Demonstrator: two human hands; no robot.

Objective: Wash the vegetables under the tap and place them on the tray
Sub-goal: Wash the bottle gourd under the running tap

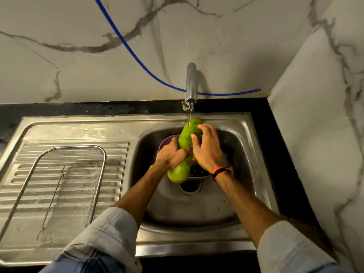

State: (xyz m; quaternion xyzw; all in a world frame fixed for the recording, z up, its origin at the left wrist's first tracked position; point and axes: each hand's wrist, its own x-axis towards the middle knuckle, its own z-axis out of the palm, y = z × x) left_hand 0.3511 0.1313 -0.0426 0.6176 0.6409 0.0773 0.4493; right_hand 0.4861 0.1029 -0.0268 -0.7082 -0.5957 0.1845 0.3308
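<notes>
Stainless-steel sink (244, 146), brushed, wet; chrome tap (191, 83), glossy; wire-mesh metal tray (65, 186) left of hands; marble-look wall (98, 46), smooth.

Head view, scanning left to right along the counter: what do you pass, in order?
Mesh tray on the draining board, then the left hand gripping the green gourd under the running tap, then the right hand on the gourd, then the sink basin's right wall.
</notes>
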